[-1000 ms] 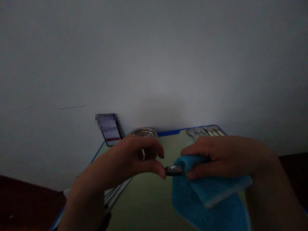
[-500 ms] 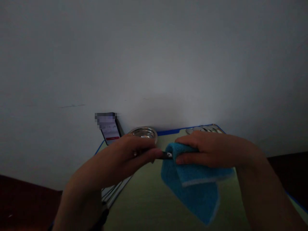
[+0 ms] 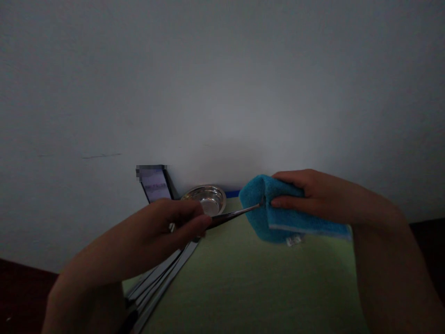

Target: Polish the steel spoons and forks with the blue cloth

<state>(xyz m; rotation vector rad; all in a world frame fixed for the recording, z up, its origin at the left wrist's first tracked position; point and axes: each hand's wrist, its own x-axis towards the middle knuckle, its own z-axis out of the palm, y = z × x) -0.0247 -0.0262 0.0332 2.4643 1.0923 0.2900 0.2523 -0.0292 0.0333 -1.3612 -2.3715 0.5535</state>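
Observation:
My left hand (image 3: 187, 222) is closed, its thumb and fingers pinching one end of a slim, shiny metal piece of cutlery (image 3: 231, 216). Its wider part is by my left fingers, and it narrows toward the right. Whether it is a spoon or a fork is hidden. A folded blue towel (image 3: 255, 218) touches its right tip. My right hand (image 3: 302, 190) grips this towel between thumb and fingers, around the tip. Both hands are raised over the pale green table (image 3: 250, 287).
Behind my left hand stands a shiny metal bowl (image 3: 212, 204). A phone (image 3: 156, 183) leans against the grey wall (image 3: 222, 93). Several long grey strips with dark lines (image 3: 163, 278) lie along the table's left side.
My left hand has moved left and the right hand slightly up and right, so they are farther apart. More of the metal cutlery shows, and the towel's hanging corner has lifted.

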